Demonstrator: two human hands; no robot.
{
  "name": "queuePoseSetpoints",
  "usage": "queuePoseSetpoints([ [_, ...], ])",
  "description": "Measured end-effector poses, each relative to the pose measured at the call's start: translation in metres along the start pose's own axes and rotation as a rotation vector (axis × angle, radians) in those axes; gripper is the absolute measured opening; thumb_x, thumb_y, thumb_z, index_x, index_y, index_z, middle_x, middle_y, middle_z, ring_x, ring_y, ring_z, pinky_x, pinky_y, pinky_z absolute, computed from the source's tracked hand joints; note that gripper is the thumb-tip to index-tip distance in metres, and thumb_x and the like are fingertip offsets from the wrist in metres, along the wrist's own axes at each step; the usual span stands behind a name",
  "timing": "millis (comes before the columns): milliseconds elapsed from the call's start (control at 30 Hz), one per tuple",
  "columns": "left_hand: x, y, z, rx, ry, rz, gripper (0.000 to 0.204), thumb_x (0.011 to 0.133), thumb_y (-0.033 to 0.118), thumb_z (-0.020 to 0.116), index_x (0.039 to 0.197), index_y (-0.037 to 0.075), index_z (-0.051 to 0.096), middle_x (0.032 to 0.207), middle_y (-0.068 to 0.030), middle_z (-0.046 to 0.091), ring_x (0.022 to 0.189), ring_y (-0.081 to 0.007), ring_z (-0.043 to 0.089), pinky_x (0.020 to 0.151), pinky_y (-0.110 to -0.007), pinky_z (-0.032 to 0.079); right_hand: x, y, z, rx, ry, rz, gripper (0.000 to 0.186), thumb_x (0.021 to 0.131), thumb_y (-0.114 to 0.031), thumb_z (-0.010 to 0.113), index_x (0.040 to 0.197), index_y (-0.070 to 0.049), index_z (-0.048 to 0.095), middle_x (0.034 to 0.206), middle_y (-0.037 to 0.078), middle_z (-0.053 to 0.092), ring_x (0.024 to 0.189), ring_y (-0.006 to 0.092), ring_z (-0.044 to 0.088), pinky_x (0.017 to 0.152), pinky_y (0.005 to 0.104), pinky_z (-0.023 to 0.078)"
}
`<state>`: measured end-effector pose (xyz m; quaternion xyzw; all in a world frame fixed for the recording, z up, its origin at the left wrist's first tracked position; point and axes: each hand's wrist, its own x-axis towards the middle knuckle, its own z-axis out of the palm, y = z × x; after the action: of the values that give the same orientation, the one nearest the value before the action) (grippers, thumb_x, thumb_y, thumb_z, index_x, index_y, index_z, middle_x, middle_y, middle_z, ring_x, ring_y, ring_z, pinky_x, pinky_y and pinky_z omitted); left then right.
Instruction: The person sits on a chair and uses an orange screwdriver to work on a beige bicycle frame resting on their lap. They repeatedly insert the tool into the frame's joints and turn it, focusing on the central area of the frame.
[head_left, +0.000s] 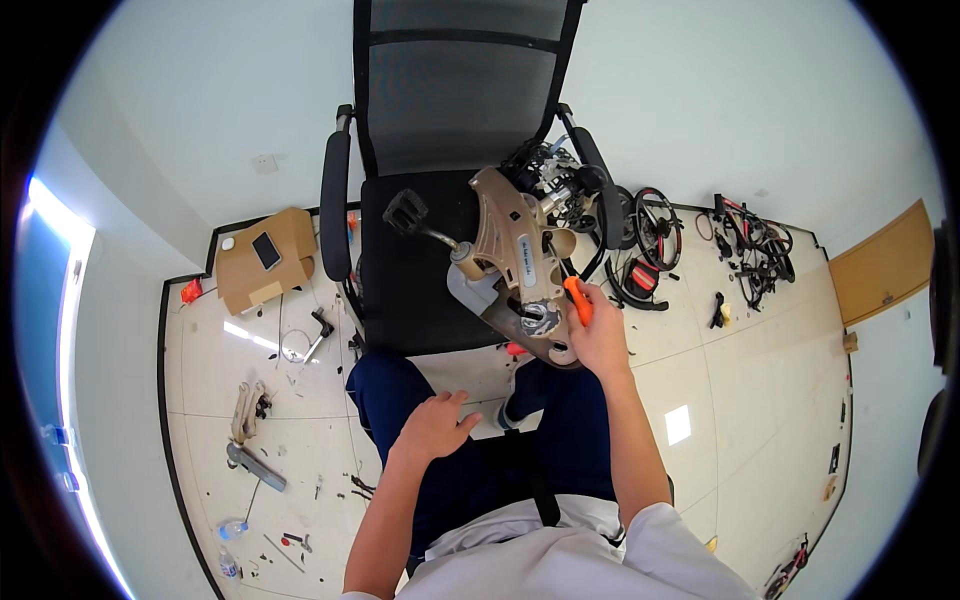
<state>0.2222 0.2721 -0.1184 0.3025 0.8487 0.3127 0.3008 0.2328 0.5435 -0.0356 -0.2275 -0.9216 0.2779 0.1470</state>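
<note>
A brown bicycle frame section lies tilted across the black seat of an office chair, its near end hanging past the seat's front edge. On its left side a crank arm carries a black pedal. My right hand is closed round the orange handle of a screwdriver. The dark shaft points up and left at the frame; whether its tip touches cannot be made out. My left hand rests over my left thigh, holding nothing, fingers apart.
Metal bicycle parts sit by the chair's right armrest. At left, a phone lies on a cardboard box; tools, parts and bottles litter the tiled floor. Wheels and a folded bicycle stand by the far wall.
</note>
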Motion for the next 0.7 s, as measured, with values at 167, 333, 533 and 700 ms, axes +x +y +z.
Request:
queuePoseSetpoints([
  [167, -0.0001, -0.0027, 0.0014, -0.007, 0.004, 0.009, 0.048, 0.093, 0.036, 0.057, 0.124, 0.000, 0.056, 0.107, -0.0248, 0.064, 0.103, -0.0415, 0.061, 0.090, -0.047, 0.049, 0.0019, 0.0008, 0.0015, 0.004, 0.003, 0.013, 0.035, 0.086, -0.009, 0.062, 0.120, 0.001, 0.058, 0.100, 0.027, 0.067, 0.093, 0.0427, 0.065, 0.082, 0.0435, 0.051],
  [333, 0.0007, -0.0010, 0.0010, 0.010, 0.001, 0.026, 0.048, 0.092, 0.035, 0.057, 0.124, -0.001, 0.056, 0.107, -0.0248, 0.064, 0.102, -0.0412, 0.061, 0.089, -0.046, 0.049, 0.0024, 0.0051, 0.0032, 0.017, 0.000, -0.001, 0.035, 0.086, -0.011, 0.062, 0.119, 0.001, 0.057, 0.100, 0.027, 0.067, 0.095, 0.0432, 0.064, 0.084, 0.0458, 0.051],
  [533, 0.0001, 0.0011, -0.0023, 0.001, -0.003, 0.017, 0.047, 0.092, 0.035, 0.057, 0.123, -0.001, 0.056, 0.106, -0.0248, 0.064, 0.101, -0.0410, 0.062, 0.088, -0.046, 0.050, 0.0034, 0.0056, 0.0032, 0.002, -0.013, 0.006, 0.035, 0.087, -0.012, 0.062, 0.119, 0.001, 0.056, 0.099, 0.027, 0.067, 0.095, 0.0434, 0.064, 0.084, 0.0466, 0.051],
  [700, -0.0004, 0.0013, -0.0030, 0.010, -0.001, 0.010, 0.046, 0.092, 0.034, 0.058, 0.122, -0.001, 0.057, 0.106, -0.0247, 0.064, 0.101, -0.0410, 0.062, 0.088, -0.046, 0.050, 0.0048, 0.0014, 0.0011, 0.008, -0.021, 0.015, 0.034, 0.087, -0.011, 0.062, 0.118, 0.003, 0.057, 0.099, 0.027, 0.067, 0.095, 0.0432, 0.065, 0.085, 0.0462, 0.051],
])
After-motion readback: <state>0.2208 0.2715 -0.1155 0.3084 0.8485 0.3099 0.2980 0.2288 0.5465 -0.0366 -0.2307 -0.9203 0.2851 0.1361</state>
